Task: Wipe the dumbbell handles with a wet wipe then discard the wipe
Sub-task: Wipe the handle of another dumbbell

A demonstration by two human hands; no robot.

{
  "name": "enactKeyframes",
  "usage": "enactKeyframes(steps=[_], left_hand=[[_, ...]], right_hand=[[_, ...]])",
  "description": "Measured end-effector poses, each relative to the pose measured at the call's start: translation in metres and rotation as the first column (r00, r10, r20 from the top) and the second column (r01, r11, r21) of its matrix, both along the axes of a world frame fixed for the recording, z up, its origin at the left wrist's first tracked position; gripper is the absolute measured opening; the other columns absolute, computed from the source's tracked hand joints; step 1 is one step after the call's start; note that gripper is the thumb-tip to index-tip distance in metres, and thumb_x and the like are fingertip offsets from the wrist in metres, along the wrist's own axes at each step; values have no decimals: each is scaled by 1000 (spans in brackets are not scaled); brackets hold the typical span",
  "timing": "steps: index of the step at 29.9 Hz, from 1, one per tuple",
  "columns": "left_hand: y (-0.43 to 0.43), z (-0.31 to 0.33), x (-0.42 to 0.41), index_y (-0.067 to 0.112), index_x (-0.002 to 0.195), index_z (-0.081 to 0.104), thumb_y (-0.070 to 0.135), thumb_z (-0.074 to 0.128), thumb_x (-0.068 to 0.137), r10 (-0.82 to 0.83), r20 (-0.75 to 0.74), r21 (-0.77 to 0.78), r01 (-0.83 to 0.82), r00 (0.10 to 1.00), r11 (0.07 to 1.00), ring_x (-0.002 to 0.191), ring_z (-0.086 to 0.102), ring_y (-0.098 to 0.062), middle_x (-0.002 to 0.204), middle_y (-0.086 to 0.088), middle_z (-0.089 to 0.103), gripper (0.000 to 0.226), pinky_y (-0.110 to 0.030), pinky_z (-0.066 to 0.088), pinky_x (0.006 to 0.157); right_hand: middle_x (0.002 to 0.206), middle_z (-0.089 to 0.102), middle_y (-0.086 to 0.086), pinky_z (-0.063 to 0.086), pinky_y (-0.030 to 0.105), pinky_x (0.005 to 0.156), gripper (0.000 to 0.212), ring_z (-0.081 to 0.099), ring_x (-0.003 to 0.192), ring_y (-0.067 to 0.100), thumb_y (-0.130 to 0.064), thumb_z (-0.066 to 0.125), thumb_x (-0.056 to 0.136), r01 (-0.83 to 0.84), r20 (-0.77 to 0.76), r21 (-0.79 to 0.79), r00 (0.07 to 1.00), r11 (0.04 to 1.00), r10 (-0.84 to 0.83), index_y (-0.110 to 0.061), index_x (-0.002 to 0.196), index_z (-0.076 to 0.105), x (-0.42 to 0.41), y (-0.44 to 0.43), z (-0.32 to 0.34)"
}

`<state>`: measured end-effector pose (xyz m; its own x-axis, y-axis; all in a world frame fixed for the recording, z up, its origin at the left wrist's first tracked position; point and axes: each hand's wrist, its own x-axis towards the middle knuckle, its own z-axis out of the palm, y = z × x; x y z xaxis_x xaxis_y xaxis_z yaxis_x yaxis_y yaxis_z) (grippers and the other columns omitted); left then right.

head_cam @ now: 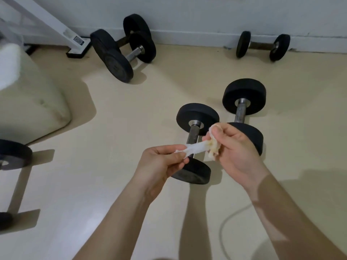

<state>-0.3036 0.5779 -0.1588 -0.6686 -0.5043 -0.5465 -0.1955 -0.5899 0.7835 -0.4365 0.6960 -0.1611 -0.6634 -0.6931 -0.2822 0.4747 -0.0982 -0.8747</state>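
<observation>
Amid six dumbbells [197, 117], left hand [159, 166], right hand [237, 149] pinching one wipe [195, 150]

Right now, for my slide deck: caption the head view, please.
Left hand and right hand pull a stained wet wipe taut over the near dumbbell.

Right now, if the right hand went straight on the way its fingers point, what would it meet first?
Beyond the wet wipe it pinches, the right hand points at the nearer dumbbell, probably its far plate; depth is unclear.

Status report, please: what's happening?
Left hand and right hand both pinch the wet wipe, stretched between them. Wipe stained yellowish, held over near dumbbell. Nothing blocking.
</observation>
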Motion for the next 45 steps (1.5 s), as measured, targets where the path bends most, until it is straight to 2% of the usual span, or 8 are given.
enactKeyframes(steps=[6,16,18,20,21,26,37,45], left_hand=[[14,-4,-18,-2,106,68,-12,60,82,10,-81,89,-3,997,996,74,69,-19,92,-16,72,27,-19,54,66],[12,-19,-15,20,120,61,-11,59,76,-265,47,-442,257,963,860,75,63,-11,99,0,69,54,-18,49,64],[14,-34,-14,31,116,56,0,58,71,-344,365,-812,476,865,338,88,59,-12,101,11,64,54,-23,48,80],[21,-48,-18,28,125,47,11,63,72,-221,713,-698,642,666,-317,107,51,-21,112,7,56,57,-37,34,105],[24,-49,-22,24,127,45,13,62,76,-153,803,-584,708,576,-399,111,49,-24,115,3,54,55,-39,29,106],[15,-25,-44,14,115,54,14,47,85,-167,871,-481,729,462,-488,96,56,-32,106,-8,61,31,-32,37,69],[-21,-24,76,24,127,33,6,48,86,-193,942,-336,779,275,-529,86,58,-31,104,-2,56,47,-36,45,66],[-22,-46,110,26,98,63,7,78,57,-189,764,-641,694,616,-327,86,53,-22,89,4,56,47,-30,48,56]], right_hand=[[97,72,8,53,32,79,28,66,90,19,2,58,85,-2,-124,65,992,998,10,-11,108,68,17,13,-12],[95,70,-11,50,18,81,31,65,89,2,-10,74,77,-9,-509,570,781,822,362,-27,103,70,3,24,-13],[91,69,-9,45,12,71,20,63,85,5,-14,72,80,139,-540,582,802,801,254,-23,98,72,-6,27,-27],[89,71,-6,47,12,69,15,64,84,8,-13,69,83,184,-503,530,854,828,132,-19,97,71,-8,28,-46],[88,73,-3,50,17,71,15,65,83,10,-11,68,83,159,-484,510,866,845,129,-15,96,72,-6,26,-56],[74,67,-1,49,25,69,12,56,71,5,-13,63,89,87,-408,476,903,875,132,-7,84,72,12,15,-85],[66,64,2,48,29,68,16,58,65,14,-13,63,85,-81,-427,483,848,872,315,-18,71,70,83,-17,-90],[88,62,-1,45,5,70,24,56,73,-3,-15,72,81,236,-581,465,809,854,93,-7,103,71,77,-72,-115]])
